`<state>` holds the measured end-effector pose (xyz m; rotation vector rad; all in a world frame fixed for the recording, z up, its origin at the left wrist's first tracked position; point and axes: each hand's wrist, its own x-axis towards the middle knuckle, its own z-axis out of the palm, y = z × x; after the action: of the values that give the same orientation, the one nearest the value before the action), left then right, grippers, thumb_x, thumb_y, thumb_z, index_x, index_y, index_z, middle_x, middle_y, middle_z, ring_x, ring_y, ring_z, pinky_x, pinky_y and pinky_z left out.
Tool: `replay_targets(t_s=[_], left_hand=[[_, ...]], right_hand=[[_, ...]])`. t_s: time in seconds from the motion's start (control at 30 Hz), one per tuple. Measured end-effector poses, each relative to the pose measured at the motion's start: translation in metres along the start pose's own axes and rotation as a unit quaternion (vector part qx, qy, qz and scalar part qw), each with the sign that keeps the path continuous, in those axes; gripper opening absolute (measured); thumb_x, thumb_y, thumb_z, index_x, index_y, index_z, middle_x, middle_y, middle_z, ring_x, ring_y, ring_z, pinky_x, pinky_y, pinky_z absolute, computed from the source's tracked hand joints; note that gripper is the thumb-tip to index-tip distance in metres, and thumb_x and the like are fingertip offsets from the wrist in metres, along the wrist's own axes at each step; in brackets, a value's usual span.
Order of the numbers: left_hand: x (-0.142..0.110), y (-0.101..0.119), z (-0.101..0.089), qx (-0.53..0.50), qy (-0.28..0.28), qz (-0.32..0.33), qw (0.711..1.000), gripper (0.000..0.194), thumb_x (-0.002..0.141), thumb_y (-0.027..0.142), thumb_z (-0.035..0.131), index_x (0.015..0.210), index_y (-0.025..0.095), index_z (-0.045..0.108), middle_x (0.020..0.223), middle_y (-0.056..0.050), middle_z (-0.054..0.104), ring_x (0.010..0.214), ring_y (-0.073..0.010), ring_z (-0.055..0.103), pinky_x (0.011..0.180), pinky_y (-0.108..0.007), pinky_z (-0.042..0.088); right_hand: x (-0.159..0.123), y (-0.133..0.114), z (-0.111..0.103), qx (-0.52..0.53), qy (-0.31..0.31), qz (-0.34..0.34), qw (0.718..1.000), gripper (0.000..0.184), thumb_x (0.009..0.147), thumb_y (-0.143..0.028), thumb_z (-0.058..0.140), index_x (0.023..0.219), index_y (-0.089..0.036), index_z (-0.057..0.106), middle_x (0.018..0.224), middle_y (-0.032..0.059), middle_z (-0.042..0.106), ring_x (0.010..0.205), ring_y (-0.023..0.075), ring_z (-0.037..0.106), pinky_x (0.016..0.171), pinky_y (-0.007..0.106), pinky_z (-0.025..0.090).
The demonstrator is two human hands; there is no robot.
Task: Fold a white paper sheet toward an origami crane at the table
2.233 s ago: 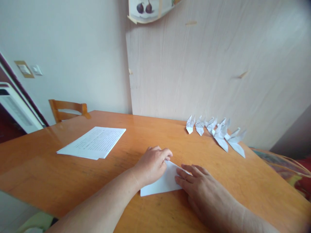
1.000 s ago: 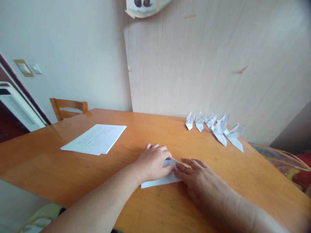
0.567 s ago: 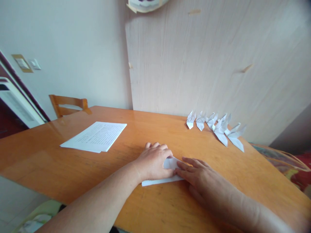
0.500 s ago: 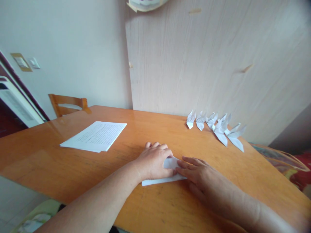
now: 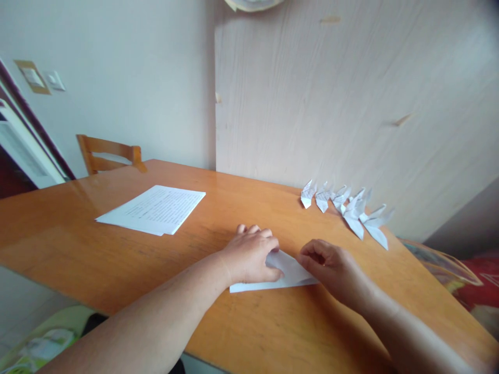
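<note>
A folded sheet of white paper (image 5: 292, 271) lies on the table in front of me, its straight long edge toward me. My left hand (image 5: 253, 257) rests over its left part, fingers curled at the far side and thumb on top, holding it down. At the paper's right corner my right hand (image 5: 327, 262) has thumb and fingers closed in a pinch on the edge. The pinched tip is partly hidden behind the fingers.
A stack of printed sheets (image 5: 156, 208) lies at the left on the wooden table (image 5: 234, 332). Several folded paper birds (image 5: 354, 213) stand in a row at the back right, near the wall panel (image 5: 312, 104). A wooden chair (image 5: 111, 150) stands beyond the far left corner.
My right hand has gone from flat, extended fingers on the paper to a pinch at its right corner, uncovering more of the paper. The left hand stays in place. The view has tilted slightly.
</note>
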<state>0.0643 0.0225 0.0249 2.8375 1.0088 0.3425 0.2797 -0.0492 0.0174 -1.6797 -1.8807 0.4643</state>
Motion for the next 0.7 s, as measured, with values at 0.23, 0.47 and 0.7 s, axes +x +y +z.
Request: replay_targets(t_s=[0.23, 0.47, 0.7], left_hand=[[0.0, 0.0, 0.001, -0.011, -0.002, -0.004, 1.0, 0.045, 0.07, 0.061, 0.068, 0.101, 0.028, 0.065, 0.106, -0.004, 0.063, 0.104, -0.03, 0.053, 0.088, -0.045, 0.036], [0.0, -0.002, 0.0, -0.021, -0.01, -0.003, 1.0, 0.047, 0.071, 0.062, 0.068, 0.104, 0.029, 0.065, 0.108, -0.004, 0.062, 0.105, -0.03, 0.052, 0.088, -0.045, 0.035], [0.0, -0.002, -0.001, -0.028, -0.015, -0.004, 0.999, 0.048, 0.071, 0.062, 0.068, 0.105, 0.029, 0.065, 0.108, -0.004, 0.062, 0.105, -0.0294, 0.052, 0.088, -0.044, 0.035]], right_hand=[[0.004, 0.012, -0.002, 0.011, -0.092, 0.06, 0.994, 0.019, 0.084, -0.036, 0.062, 0.075, -0.019, 0.059, 0.064, -0.0047, 0.051, 0.06, 0.0118, 0.044, 0.053, 0.025, 0.03], [0.003, 0.014, -0.007, 0.024, -0.13, 0.071, 0.989, 0.021, 0.085, -0.039, 0.06, 0.078, -0.019, 0.058, 0.066, -0.0036, 0.052, 0.06, 0.0118, 0.044, 0.054, 0.024, 0.031], [0.002, 0.015, -0.016, 0.015, -0.146, 0.079, 0.986, 0.019, 0.085, -0.037, 0.059, 0.079, -0.02, 0.059, 0.067, -0.0027, 0.054, 0.061, 0.0125, 0.045, 0.055, 0.025, 0.033]])
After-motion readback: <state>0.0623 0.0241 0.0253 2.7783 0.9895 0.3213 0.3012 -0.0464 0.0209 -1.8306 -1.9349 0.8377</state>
